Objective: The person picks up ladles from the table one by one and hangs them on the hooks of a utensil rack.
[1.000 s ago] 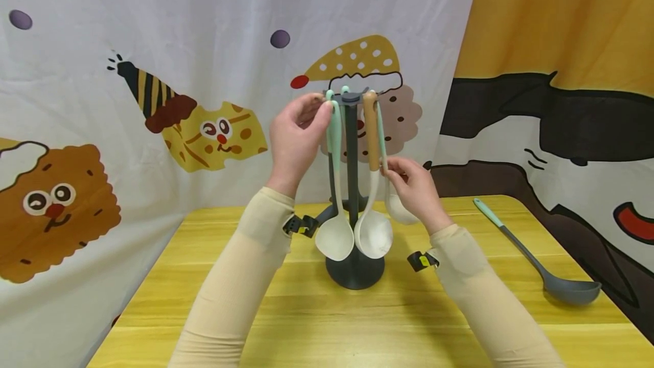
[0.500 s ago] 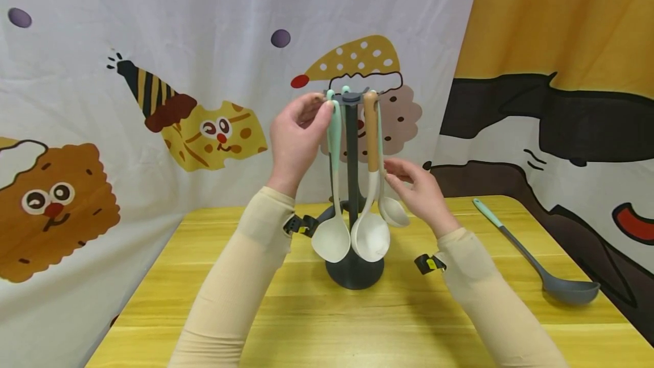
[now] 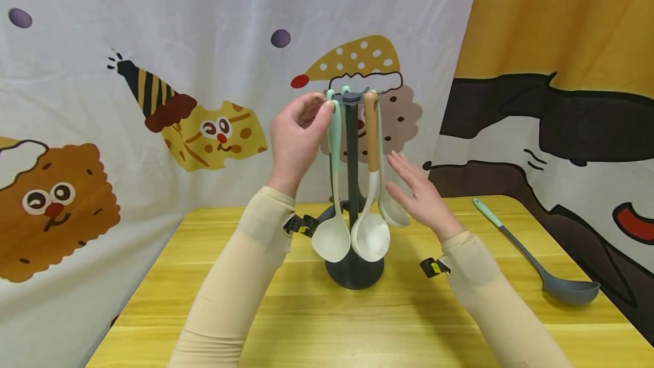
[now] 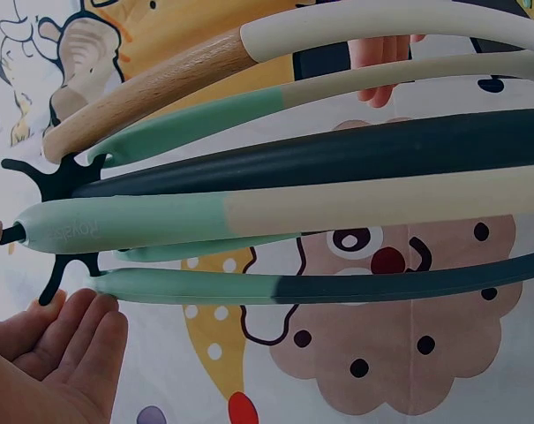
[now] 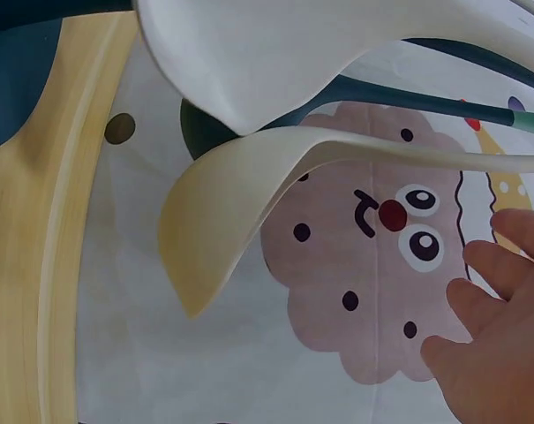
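A dark utensil rack (image 3: 352, 186) stands upright on the table, with several utensils hanging from its hooks. At its top, my left hand (image 3: 296, 135) holds the rack by its hook ends; the left wrist view has the thumb at one hook tip and curled fingers at another. In front hang a white ladle (image 3: 332, 240) with a mint handle and another white ladle (image 3: 371, 237) with a wooden handle. Behind, to the right, hangs a smaller white ladle (image 3: 393, 213) with a mint handle. Beside it my right hand (image 3: 421, 197) is spread and holds nothing.
A dark grey ladle (image 3: 569, 289) with a mint handle lies along the right side of the wooden table (image 3: 317, 328). A cartoon-printed curtain (image 3: 230, 16) hangs behind the table. Dark grey utensils hang at the rack's back, partly hidden.
My right hand has let go of the smaller white ladle and drawn off to the right, fingers spreading. That ladle has swung inward to hang from the rack. The left hand stays put.
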`<move>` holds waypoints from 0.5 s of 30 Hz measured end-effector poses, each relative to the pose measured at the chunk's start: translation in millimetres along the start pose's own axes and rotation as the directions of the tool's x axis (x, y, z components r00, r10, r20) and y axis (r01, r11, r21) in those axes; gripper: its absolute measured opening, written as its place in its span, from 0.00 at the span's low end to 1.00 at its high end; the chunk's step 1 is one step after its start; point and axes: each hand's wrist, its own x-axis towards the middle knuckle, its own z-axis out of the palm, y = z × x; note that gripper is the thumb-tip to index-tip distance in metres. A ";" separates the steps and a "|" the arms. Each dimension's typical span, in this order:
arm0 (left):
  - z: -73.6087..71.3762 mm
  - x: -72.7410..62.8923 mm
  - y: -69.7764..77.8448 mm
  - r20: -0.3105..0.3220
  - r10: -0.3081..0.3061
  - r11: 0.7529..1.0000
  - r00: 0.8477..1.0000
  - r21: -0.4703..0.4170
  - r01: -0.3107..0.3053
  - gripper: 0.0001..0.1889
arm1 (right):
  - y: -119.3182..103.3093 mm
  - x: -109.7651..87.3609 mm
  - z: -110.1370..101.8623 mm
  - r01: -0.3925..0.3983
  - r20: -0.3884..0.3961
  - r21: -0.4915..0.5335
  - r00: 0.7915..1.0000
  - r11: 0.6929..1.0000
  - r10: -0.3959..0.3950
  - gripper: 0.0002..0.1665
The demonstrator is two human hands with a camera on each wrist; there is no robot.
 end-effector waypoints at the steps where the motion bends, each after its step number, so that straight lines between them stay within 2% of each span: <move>1: 0.0 -0.1 -0.2 0.000 0.002 1.000 1.000 0.000 -0.002 0.16 | 0.4 -0.5 -0.1 0.002 0.009 0.002 1.000 1.000 -0.002 0.42; 8: 0.1 0.2 -0.3 0.004 -0.013 1.000 1.000 0.014 0.013 0.16 | 7.0 -5.0 -2.2 0.003 0.055 -0.004 0.998 1.000 -0.003 0.43; 15: 0.4 0.3 -0.6 0.004 -0.009 1.000 1.000 0.023 0.008 0.16 | 21.0 -14.5 -6.9 -0.032 0.089 -0.050 0.995 0.998 0.036 0.43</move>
